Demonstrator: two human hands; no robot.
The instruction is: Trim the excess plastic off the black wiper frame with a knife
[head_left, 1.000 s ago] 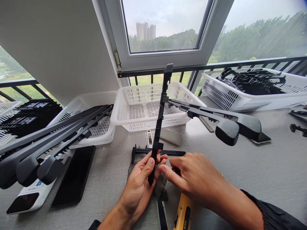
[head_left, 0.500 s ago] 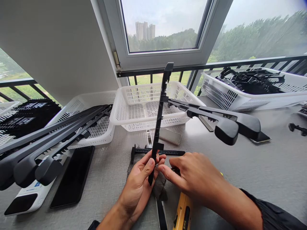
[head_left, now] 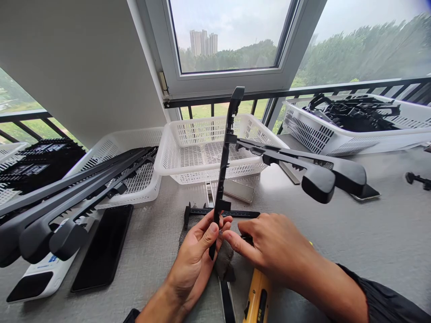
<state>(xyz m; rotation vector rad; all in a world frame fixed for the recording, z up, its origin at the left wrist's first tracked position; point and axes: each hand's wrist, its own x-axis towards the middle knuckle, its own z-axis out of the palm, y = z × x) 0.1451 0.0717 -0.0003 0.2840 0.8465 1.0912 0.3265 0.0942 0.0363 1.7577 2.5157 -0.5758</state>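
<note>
Strip (head_left: 222,179) stands nearly upright in front of the wearer, tilted slightly to the right at the top. Left hand (head_left: 195,251) grips the strip near its lower end; the thumb presses on the near face, the other fingers close behind it. Right hand (head_left: 274,242) is just beside the strip's lower part. Its fingers curl around a dark item (head_left: 248,239), mostly hidden by the hand; the thumb points at the strip. Whether the thumb touches the strip cannot be told.

Caliper (head_left: 242,214) lies crosswise on the table (head_left: 377,237), beyond both hands. Cloth (head_left: 184,231) lies partly under the left hand. Yellow cutter (head_left: 257,298) lies below the right hand. Metal plate (head_left: 240,190) is located between caliper and middle basket (head_left: 205,172).

Two spare strips (head_left: 303,167) extend over the right side of the middle basket, broad ends outward. Left basket (head_left: 148,194) supports further strips (head_left: 72,193); their broad ends project toward the wearer. Phone (head_left: 103,249) lies below that basket. Right basket (head_left: 311,134) contains black parts (head_left: 353,114).
</note>
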